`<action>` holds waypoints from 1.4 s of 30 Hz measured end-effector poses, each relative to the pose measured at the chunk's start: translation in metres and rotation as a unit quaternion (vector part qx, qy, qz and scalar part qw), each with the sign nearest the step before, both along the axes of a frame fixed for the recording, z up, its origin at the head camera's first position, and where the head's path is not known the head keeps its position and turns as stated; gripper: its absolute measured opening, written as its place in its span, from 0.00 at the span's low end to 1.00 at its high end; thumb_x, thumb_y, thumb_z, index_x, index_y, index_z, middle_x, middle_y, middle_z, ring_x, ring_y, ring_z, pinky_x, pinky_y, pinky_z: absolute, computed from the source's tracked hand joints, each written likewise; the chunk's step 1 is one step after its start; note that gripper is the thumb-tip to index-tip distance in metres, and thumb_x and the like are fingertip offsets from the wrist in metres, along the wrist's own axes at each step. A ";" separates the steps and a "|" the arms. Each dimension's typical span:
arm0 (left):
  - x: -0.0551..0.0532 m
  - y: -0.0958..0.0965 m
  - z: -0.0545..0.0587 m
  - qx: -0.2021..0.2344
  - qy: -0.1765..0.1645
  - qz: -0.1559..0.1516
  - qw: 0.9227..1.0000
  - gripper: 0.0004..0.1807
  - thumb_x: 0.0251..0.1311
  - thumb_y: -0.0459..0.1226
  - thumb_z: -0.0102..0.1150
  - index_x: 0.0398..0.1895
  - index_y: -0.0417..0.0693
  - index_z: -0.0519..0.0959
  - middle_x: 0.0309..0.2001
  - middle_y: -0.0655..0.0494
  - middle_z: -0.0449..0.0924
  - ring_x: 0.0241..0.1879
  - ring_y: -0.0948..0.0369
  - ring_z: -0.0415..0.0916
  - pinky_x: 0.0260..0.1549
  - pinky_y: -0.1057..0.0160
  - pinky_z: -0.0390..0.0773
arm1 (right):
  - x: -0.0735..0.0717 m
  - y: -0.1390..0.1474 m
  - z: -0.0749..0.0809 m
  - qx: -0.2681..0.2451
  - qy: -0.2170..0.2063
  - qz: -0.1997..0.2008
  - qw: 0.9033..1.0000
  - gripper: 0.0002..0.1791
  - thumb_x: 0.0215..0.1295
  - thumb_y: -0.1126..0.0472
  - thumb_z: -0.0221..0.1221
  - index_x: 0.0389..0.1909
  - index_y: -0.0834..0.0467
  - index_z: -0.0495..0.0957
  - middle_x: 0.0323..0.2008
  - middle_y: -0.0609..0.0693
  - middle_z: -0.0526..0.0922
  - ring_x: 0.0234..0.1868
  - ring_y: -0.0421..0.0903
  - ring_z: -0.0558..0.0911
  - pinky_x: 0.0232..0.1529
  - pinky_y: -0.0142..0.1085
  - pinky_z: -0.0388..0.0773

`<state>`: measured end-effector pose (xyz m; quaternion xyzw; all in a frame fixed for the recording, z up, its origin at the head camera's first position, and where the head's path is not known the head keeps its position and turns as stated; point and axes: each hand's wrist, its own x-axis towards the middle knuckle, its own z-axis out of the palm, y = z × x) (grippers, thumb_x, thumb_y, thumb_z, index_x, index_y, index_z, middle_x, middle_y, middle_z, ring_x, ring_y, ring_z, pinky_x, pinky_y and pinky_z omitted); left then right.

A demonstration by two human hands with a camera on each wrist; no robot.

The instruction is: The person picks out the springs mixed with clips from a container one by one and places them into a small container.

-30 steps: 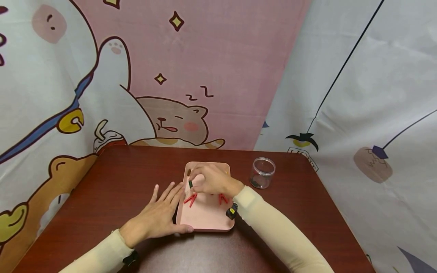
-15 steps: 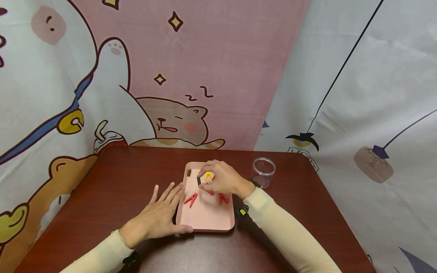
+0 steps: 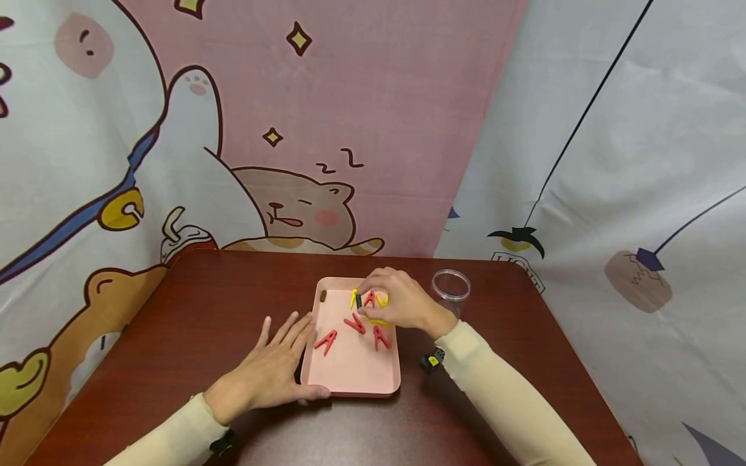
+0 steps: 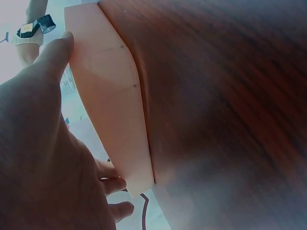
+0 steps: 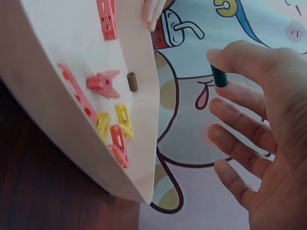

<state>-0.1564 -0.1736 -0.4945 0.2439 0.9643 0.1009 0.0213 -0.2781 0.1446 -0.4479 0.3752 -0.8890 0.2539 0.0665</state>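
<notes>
In the right wrist view, my right hand pinches a small dark green ribbed cylinder between thumb and index finger; the other fingers are spread. In the head view that right hand is above the far right part of a pink tray. My left hand rests along the tray's left side, fingers spread, its thumb at the near left corner. The tray holds several red clothespins and yellow clothespins, some partly hidden by the right hand. A short brown cylinder lies in its far left corner.
A clear lidless jar stands to the right of the tray, its lower part partly hidden by the right wrist. The dark red-brown table ends against a cartoon-printed cloth behind and at the sides.
My right hand has moved right across the tray with the green cylinder, from the left side toward the jar, uncovering clothespins. The left hand stays in place.
</notes>
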 end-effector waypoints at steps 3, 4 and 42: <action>0.000 0.000 0.000 0.001 -0.004 0.001 1.000 0.78 0.59 0.88 0.60 0.96 0.41 0.58 0.96 0.45 0.54 0.95 0.35 0.51 0.86 0.13 0.45 | -0.002 0.007 0.001 -0.004 0.008 -0.007 1.000 0.18 0.67 0.49 0.83 0.54 0.48 0.96 0.54 0.43 0.95 0.62 0.49 0.91 0.68 0.52 0.90; 0.000 0.000 0.000 0.000 -0.005 0.001 1.000 0.77 0.59 0.88 0.60 0.96 0.42 0.58 0.96 0.45 0.54 0.95 0.35 0.51 0.86 0.13 0.45 | -0.002 0.010 0.002 -0.005 0.009 -0.012 1.000 0.18 0.67 0.48 0.83 0.54 0.48 0.96 0.54 0.43 0.95 0.62 0.49 0.91 0.68 0.52 0.90; 0.000 -0.001 0.000 -0.007 0.001 0.000 1.000 0.77 0.60 0.88 0.60 0.95 0.42 0.59 0.96 0.45 0.54 0.96 0.36 0.51 0.87 0.13 0.47 | -0.015 0.108 0.012 -0.078 0.002 -0.098 0.992 0.17 0.70 0.53 0.83 0.55 0.51 0.94 0.56 0.48 0.93 0.53 0.50 0.92 0.55 0.52 0.97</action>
